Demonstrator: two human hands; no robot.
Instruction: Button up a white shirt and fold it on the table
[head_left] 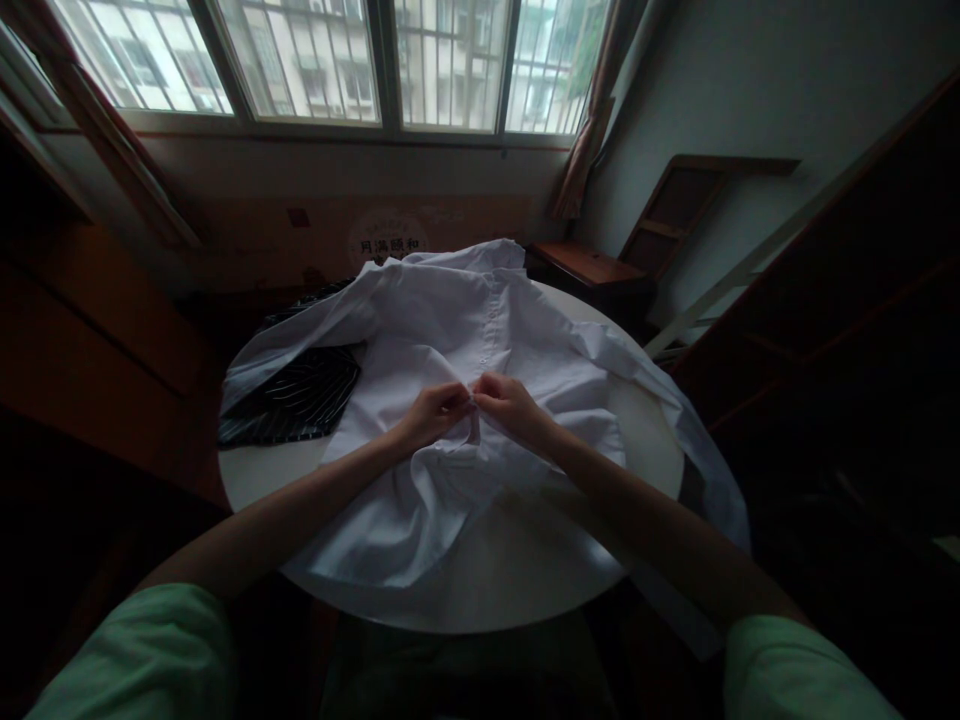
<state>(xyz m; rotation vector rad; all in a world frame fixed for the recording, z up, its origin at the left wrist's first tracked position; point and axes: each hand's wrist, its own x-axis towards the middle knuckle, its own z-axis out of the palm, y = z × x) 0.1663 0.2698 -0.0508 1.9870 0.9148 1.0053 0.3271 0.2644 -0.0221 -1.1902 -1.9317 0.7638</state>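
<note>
A white long-sleeved shirt [427,330] lies spread over a round white table, its collar at the far side and its button front running toward me. My left hand [436,412] pinches the cloth at the front placket. Right beside it, my right hand [508,402] pinches the same placket, the fingertips of both hands nearly touching. Just beyond my fingers the placket looks closed, while nearer to me the lower front falls apart in folds. The button itself, if one is between my fingers, is too small to make out.
The round table [517,560] shows its bare rim toward me. Black striped cloth [307,395] lies at the left, partly under a shirt sleeve. The other sleeve [697,450] hangs over the right edge. Behind stand a small wooden stool [585,262] and a barred window [315,60].
</note>
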